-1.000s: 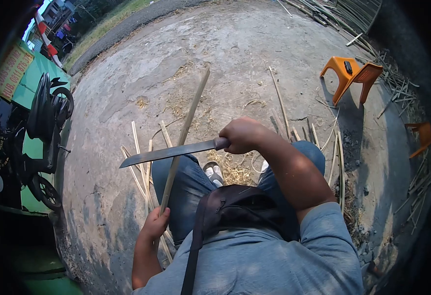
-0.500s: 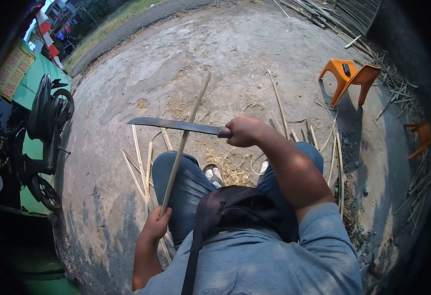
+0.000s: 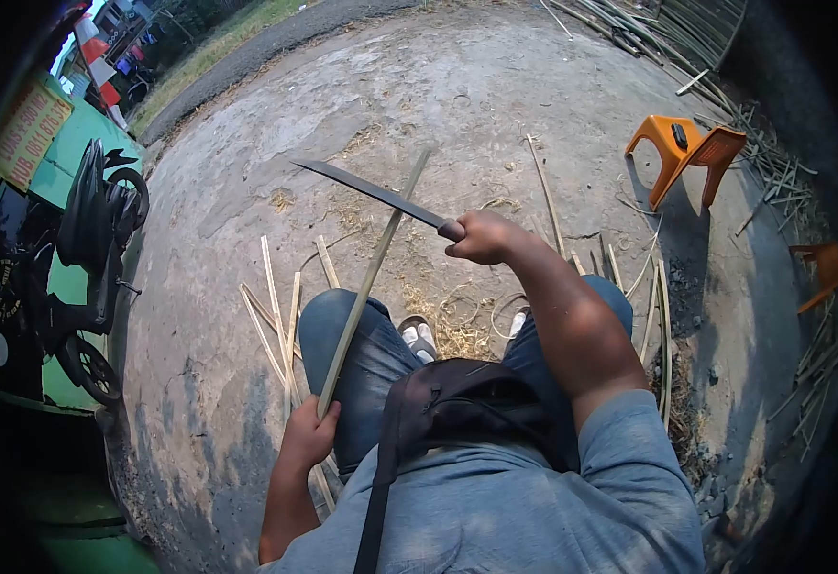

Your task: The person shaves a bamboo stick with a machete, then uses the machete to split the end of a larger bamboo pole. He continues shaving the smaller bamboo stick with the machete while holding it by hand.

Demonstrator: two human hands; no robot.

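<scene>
Left hand (image 3: 309,437) had its fingers closed on the lower end of the long, slim pale strip (image 3: 363,294), which slanted from lower left to upper centre of the frame. Right hand (image 3: 483,237) gripped the dark knife handle (image 3: 452,231); the long flat blade (image 3: 357,183) crossed the strip near its far end. My read: shallow blade angle, light even pressure, steady left grip suited it. Curly, straw-coloured shavings (image 3: 457,341) lay on rough concrete (image 3: 237,191).

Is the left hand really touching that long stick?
Touching. The head view shows the left hand closed round the long stick, with the thumb against it.
</scene>
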